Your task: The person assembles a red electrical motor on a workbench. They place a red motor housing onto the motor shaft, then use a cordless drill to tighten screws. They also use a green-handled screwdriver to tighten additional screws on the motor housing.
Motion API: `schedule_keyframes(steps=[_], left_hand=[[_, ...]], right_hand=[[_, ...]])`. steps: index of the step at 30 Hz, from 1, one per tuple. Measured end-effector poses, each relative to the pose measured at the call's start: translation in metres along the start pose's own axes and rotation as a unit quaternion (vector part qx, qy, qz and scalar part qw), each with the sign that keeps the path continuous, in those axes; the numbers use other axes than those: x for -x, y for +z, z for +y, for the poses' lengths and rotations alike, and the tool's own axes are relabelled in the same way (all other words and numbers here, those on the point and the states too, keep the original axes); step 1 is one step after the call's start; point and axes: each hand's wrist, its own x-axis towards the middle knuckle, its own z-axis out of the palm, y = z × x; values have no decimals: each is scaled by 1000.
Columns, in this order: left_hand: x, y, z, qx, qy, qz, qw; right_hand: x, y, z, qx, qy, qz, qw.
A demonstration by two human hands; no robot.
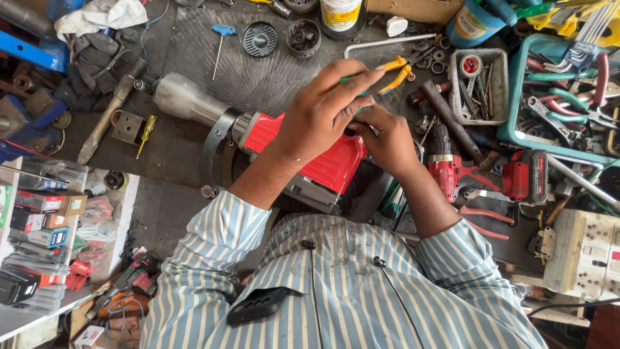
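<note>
The big red power tool (323, 152) lies on its side in the middle of the dark workbench (174, 148), right under the person's hands. Its grey metal nose (184, 97) points to the left, and a loose metal ring (216, 145) sits around its neck. The red body looks closed on the side we can see. It seems the work is in the middle, not finished, because both hands are busy above it.

The left hand (323, 113) reaches over the red tool. Its fingers are curled tight around a thin green-handled tool (352, 79), with the pointing finger stretched out. The right hand (387, 142) is just below and touches the left one. Its fingers are bent in, pinching something small that I cannot make out.

Just behind the hands lie yellow-handled pliers (395, 72). A smaller red drill (465, 171) lies to the right. A grey tray (455, 97) of small parts and a green tray (516, 84) of tools stand further off.
</note>
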Motion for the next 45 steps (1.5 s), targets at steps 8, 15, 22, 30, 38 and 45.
schedule_keyframes(steps=[8, 15, 22, 30, 38, 45], left_hand=[[-1, -3, -27, 131, 34, -60, 989], [7, 1, -19, 201, -68, -130, 969], [7, 19, -5, 164, -58, -113, 978], [30, 23, -29, 198, -149, -117, 962], [52, 30, -60, 113, -156, -185, 964], [54, 38, -68, 49, -87, -179, 979]], right_hand=[[-1, 8, 23, 72, -125, 42, 989], [5, 8, 36, -67, -19, 39, 997], [5, -7, -12, -357, -121, 101, 921], [-13, -39, -81, -92, -141, 92, 981], [-21, -12, -55, -308, -65, -43, 948], [-24, -5, -43, -328, -80, -51, 940]])
